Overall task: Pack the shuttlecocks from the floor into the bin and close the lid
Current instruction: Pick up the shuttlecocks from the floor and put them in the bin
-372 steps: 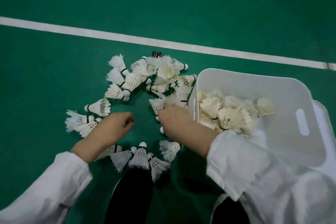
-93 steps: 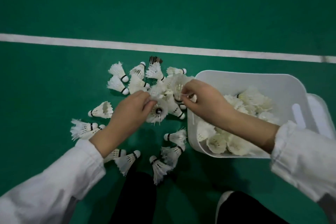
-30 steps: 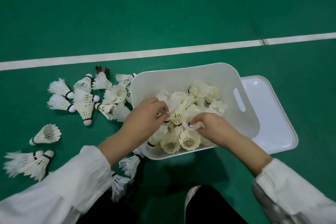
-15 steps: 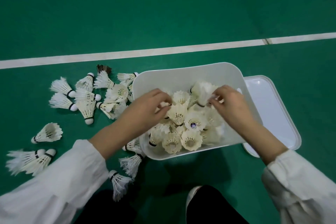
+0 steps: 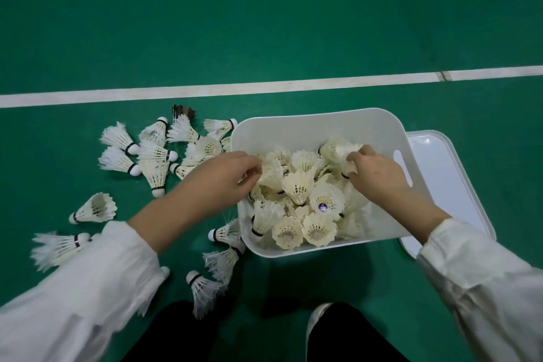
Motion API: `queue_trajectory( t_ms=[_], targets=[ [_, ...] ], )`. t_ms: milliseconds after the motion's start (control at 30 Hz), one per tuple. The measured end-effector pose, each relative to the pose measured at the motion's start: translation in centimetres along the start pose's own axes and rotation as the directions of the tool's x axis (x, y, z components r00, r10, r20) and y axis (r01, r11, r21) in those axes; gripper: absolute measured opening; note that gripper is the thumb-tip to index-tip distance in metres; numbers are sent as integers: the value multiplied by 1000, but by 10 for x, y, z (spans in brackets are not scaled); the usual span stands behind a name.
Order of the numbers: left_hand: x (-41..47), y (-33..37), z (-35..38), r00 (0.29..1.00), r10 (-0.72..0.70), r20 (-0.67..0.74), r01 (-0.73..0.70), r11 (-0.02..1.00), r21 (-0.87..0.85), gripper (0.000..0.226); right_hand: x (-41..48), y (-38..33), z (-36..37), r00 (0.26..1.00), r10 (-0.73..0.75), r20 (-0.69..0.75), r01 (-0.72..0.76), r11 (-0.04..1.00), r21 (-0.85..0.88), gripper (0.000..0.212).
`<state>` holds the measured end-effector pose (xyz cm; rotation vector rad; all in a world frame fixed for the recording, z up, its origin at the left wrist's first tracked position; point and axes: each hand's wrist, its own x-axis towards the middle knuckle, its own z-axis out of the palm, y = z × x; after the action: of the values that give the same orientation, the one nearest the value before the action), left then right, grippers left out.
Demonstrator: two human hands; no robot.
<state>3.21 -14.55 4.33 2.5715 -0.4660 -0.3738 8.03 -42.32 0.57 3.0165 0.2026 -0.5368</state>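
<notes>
A white plastic bin stands on the green floor, holding several white feather shuttlecocks. My left hand reaches over the bin's left wall, its fingers pinching the feathers of a shuttlecock inside. My right hand is inside the bin at its right side, fingers closed on a shuttlecock. Several more shuttlecocks lie on the floor left of the bin, others at its near left corner. The white lid lies flat on the floor to the bin's right.
A white court line crosses the floor behind the bin. My white shoe and dark trouser legs are at the bottom edge. A dark-feathered shuttlecock sits at the back of the floor pile.
My right hand has moved slightly right and back inside the bin, still gripping a shuttlecock. My left hand stays at the bin's left wall, fingers on the shuttlecocks.
</notes>
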Motion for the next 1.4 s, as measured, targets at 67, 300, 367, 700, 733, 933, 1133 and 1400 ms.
queue_trajectory(
  t_ms=[67, 300, 367, 700, 733, 933, 1133, 1400],
  targets=[
    [-10, -3, -8, 1000, -3, -13, 3, 1000, -15, 17, -9, -19, -19, 992, -78, -103, 78, 997, -6, 30],
    [-69, -39, -14, 992, -126, -5, 125, 992, -11, 16, -52, -131, -72, 812, -549, -196, 573, 814, 95, 24],
    [-94, -56, -11, 983, -184, 9, 185, 983, -4, 15, -65, -164, -66, 733, -664, -144, 677, 732, 72, 23],
    [-212, -142, 73, 805, -562, 192, 567, 823, 28, 22, -111, -272, 54, 597, -667, 445, 753, 657, -26, 36],
    [-217, -145, 82, 787, -579, 213, 588, 809, 29, 25, -109, -275, 65, 573, -649, 500, 765, 643, -42, 39],
    [-221, -152, 114, 770, -617, 163, 634, 769, -84, 42, -90, -283, 97, 537, -607, 586, 785, 614, -83, 43],
    [-206, -149, 120, 752, -658, 40, 634, 706, -316, 38, -85, -292, 100, 596, -660, 458, 722, 690, 53, 32],
    [-197, -128, 121, 739, -664, -114, 545, 689, -478, 36, -64, -295, 90, 753, -556, 353, 546, 826, 136, 28]
  ],
)
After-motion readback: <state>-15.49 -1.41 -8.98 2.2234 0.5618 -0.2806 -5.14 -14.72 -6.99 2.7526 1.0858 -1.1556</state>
